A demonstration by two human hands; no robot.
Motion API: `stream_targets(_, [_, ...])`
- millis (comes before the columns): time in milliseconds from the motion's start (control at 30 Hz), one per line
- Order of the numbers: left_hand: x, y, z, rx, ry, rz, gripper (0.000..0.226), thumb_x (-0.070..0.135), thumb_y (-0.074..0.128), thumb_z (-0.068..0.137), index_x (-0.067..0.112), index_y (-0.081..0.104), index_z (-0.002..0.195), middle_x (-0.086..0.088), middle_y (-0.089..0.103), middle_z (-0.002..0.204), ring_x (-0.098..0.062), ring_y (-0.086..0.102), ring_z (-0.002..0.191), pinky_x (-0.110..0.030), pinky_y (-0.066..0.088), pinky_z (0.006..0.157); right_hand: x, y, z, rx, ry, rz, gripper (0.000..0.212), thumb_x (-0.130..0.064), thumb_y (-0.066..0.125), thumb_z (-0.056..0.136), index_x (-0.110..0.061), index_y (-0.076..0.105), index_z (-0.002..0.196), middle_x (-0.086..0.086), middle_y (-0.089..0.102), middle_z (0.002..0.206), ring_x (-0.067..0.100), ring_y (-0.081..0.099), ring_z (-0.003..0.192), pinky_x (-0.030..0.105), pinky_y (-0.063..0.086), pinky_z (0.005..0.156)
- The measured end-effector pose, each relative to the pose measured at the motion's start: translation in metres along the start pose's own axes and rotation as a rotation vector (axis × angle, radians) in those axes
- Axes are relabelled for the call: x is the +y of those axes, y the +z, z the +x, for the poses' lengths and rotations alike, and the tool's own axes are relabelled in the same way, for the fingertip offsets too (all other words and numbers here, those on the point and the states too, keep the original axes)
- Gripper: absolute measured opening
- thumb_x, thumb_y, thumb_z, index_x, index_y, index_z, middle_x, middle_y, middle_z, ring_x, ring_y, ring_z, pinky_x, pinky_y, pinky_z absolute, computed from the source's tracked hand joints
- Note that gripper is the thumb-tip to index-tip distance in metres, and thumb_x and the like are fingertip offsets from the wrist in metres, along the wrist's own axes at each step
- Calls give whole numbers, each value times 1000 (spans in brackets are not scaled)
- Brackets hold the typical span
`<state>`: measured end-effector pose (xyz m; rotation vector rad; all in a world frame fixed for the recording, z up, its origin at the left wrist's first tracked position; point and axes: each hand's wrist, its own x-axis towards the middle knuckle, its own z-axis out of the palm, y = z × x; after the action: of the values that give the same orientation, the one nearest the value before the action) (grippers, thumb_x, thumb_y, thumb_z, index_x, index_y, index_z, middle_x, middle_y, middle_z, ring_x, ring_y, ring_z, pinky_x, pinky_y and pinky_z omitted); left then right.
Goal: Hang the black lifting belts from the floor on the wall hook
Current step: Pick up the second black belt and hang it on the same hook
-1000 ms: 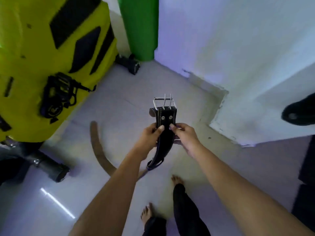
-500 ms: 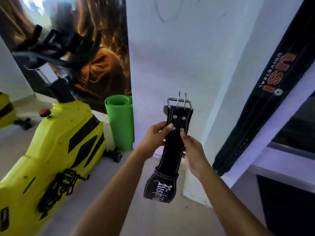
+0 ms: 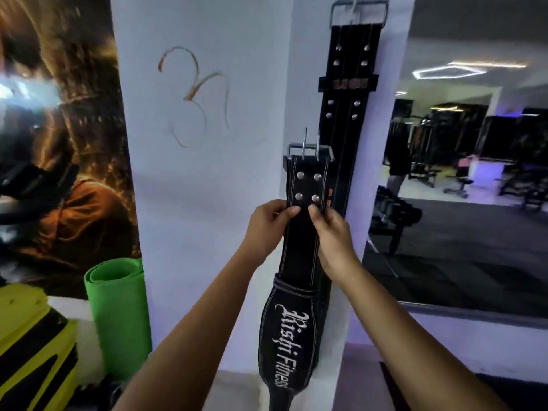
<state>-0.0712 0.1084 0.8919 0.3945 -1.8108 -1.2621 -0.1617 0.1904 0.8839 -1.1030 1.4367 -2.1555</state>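
Observation:
I hold a black lifting belt (image 3: 299,253) upright in front of the white wall, its metal buckle on top and its wide lettered end hanging down. My left hand (image 3: 268,229) grips its left edge just below the rivets. My right hand (image 3: 333,237) grips its right edge at the same height. Behind it, another black belt (image 3: 347,93) hangs flat on the wall from its metal buckle (image 3: 358,8) at the top edge of the view. The hook itself is hidden.
A rolled green mat (image 3: 118,315) stands against the wall at lower left, beside a yellow exercise bike (image 3: 35,351). A large poster (image 3: 65,143) covers the wall at left. A mirror (image 3: 474,173) on the right reflects the gym.
My view has swung up from the floor to the wall. Both hands have raised the belt to chest height, and the hanging belt's buckle has come into view.

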Motion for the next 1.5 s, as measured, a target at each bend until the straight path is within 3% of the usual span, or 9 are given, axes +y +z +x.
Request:
stream_targets(200, [10, 56, 5, 10, 45, -54, 14, 21, 62, 87, 17, 59, 74, -2, 59, 67, -17, 55, 63, -33, 49, 64, -32, -38, 28, 135, -18, 67, 11, -11, 60, 86, -7, 63, 76, 9, 64, 81, 22, 59, 79, 36, 50, 79])
stream_targets(333, [-25, 74, -13, -110, -50, -36, 13, 22, 61, 88, 11, 65, 93, -10, 72, 91, -18, 68, 84, -39, 55, 83, -59, -46, 46, 183, -71, 62, 16, -12, 60, 86, -17, 64, 71, 1, 62, 77, 17, 54, 83, 28, 44, 78])
stream_targets(400, [-20, 78, -5, -92, -38, -112, 9, 17, 59, 90, 9, 64, 92, -7, 72, 88, -10, 68, 77, -29, 56, 77, -66, -50, 51, 191, -99, 49, 16, -20, 62, 85, -20, 61, 69, 2, 60, 81, 18, 51, 85, 32, 42, 80])
stream_targets(533, [-3, 81, 12, -144, 42, -155, 12, 11, 56, 91, 10, 61, 101, 5, 68, 85, 7, 66, 68, -9, 50, 65, -62, -59, 43, 160, -42, -69, 15, -13, 55, 90, -10, 60, 104, -5, 59, 85, 13, 56, 86, 33, 46, 85])
stream_targets(733, [-16, 73, 6, -216, 26, -151, 14, 15, 67, 83, 23, 60, 92, 8, 68, 84, -1, 67, 74, -13, 52, 65, -71, -51, 44, 291, -50, 32, 28, -3, 52, 89, -2, 58, 117, 0, 62, 95, 12, 55, 94, 22, 42, 86])
stream_targets(867, [-41, 60, -6, -392, -110, -48, 10, 19, 66, 84, 16, 63, 93, 2, 70, 86, -5, 69, 73, -19, 57, 70, -83, -46, 47, 286, -80, 40, 28, 0, 52, 89, -1, 59, 116, -8, 60, 83, 1, 54, 79, 12, 39, 72])
stream_targets(1067, [-24, 57, 10, -304, -90, -269, 14, 6, 69, 79, 13, 68, 91, 5, 75, 76, -11, 72, 72, -22, 57, 65, -94, -34, 50, 307, -113, 58, 28, 0, 53, 89, -1, 58, 116, -8, 56, 81, -1, 50, 75, 16, 39, 77])
stream_targets(1400, [-54, 50, 1, -281, -194, -205, 29, 5, 77, 70, 8, 67, 97, -9, 74, 92, -24, 73, 81, -31, 60, 72, -95, -28, 52, 318, -111, 38, 25, 3, 53, 88, 1, 61, 111, -8, 59, 78, 1, 52, 73, 12, 40, 70])
stream_targets(1500, [-63, 48, -2, -304, -239, -219, 29, 8, 77, 72, 8, 67, 99, -10, 74, 96, -24, 73, 84, -30, 59, 73, -95, -27, 51, 329, -94, 47, 28, 2, 54, 87, -1, 60, 114, -7, 59, 82, 2, 53, 79, 18, 40, 81])
